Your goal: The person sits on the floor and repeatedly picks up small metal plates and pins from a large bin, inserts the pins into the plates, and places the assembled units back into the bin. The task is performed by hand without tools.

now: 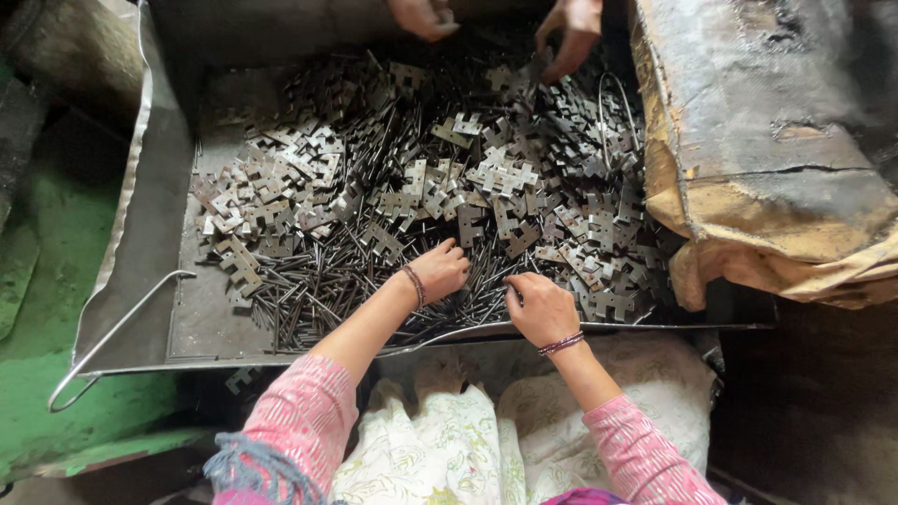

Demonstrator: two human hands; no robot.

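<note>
In the big metal tray (159, 215) lies a heap of flat metal pieces (449, 187) with notched edges, and near the front a pile of thin metal pins (327, 281). The left hand (440, 269) rests on the pins with its fingers curled down into them; I cannot tell if it holds any. The right hand (541, 307) is just beside it, at the front rim, with fingers bent and the thumb pinching toward the pile, but what it grips is hidden. At the far side, another person's two hands (496, 23) reach into the same heap, well apart from the near ones. A worn, cracked yellow block (767, 159) stands close on the right and hangs over that edge of the tray. A wire handle (103, 341) sticks out at the left front corner. The left part of the tray floor is bare. Green ground (47, 281) lies beyond the left wall.
</note>
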